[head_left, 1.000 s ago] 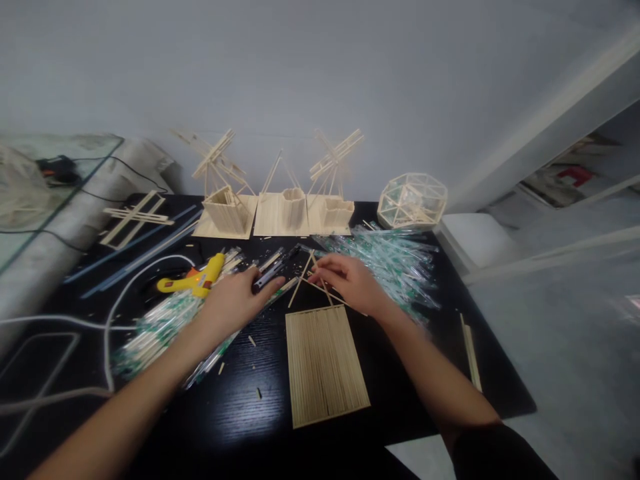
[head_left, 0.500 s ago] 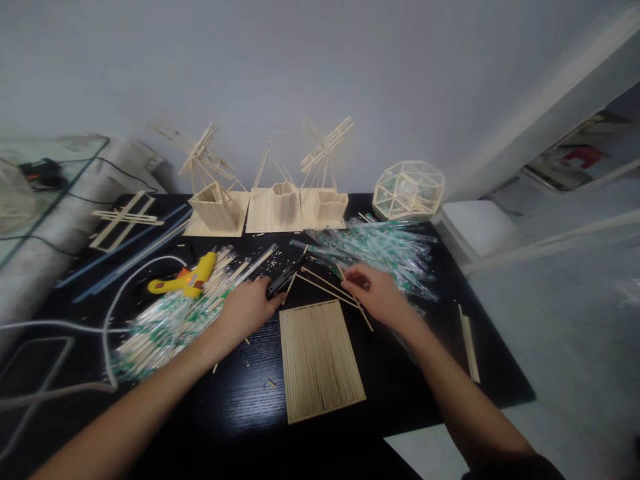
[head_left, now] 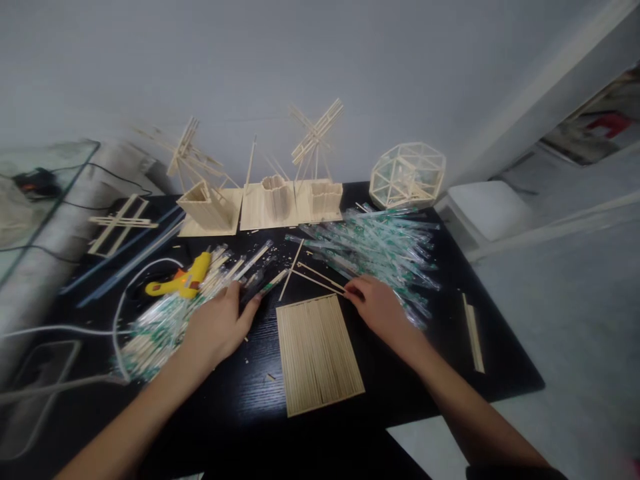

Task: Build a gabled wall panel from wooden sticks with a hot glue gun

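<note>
My left hand (head_left: pixel 217 325) is closed around a dark hand tool (head_left: pixel 256 283), blurred so its exact kind is unclear, over the right edge of a pile of plastic-wrapped wooden sticks (head_left: pixel 160 333). With fingertips pinched together, my right hand (head_left: pixel 379 310) holds the near ends of thin wooden sticks (head_left: pixel 320 279) that make a narrow V on the table. Another stick (head_left: pixel 291 270) lies across their far end. Just below, between both hands, a flat panel of sticks (head_left: pixel 320 357) rests on the black table.
A yellow glue gun (head_left: pixel 187 280) with a white cord lies on the left pile. More green-and-clear wrappers (head_left: pixel 380 247) spread at right. Behind stand stick models on bases (head_left: pixel 210 213) and a faceted stick frame (head_left: pixel 407 177). Loose strips (head_left: pixel 473 333) lie near the right edge.
My left hand has drawn back left with the dark tool, toward the wrapped pile. My right hand has lowered slightly, its fingertips now at the ends of the V-shaped sticks.
</note>
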`<action>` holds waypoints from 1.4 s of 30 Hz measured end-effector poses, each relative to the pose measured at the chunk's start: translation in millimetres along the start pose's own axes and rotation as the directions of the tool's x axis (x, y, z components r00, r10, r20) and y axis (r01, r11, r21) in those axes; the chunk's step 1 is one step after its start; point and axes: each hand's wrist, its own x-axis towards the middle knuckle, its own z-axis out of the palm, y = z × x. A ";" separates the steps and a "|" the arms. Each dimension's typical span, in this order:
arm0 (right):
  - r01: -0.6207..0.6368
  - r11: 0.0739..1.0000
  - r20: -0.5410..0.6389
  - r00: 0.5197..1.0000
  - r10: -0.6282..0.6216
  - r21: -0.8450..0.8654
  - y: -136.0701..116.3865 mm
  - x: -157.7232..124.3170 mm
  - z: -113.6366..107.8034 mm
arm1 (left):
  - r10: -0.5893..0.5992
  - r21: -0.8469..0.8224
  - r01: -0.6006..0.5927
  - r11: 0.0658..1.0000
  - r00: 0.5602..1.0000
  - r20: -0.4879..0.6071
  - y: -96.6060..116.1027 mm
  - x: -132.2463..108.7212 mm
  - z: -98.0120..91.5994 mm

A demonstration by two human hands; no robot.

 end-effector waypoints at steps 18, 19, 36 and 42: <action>0.002 0.999 0.023 1.000 -0.004 0.054 0.2 15.1 -15.5 | 0.043 0.173 0.035 0.984 0.903 -0.427 -15.1 -20.4 47.2; 0.006 0.999 0.026 1.000 -0.007 0.039 -1.4 17.5 -15.1 | 0.044 0.153 0.027 0.988 0.897 -0.441 -14.9 -20.5 48.7; 0.106 0.953 0.176 0.983 -0.057 -0.285 -30.2 32.2 -3.8 | 0.172 -0.129 -0.329 0.936 0.742 -0.648 -20.0 -19.9 47.5; 0.202 0.979 0.129 0.970 -0.205 0.032 -49.9 18.1 -44.3 | 0.152 -0.543 -0.521 0.659 0.798 -0.582 -7.0 -18.2 23.1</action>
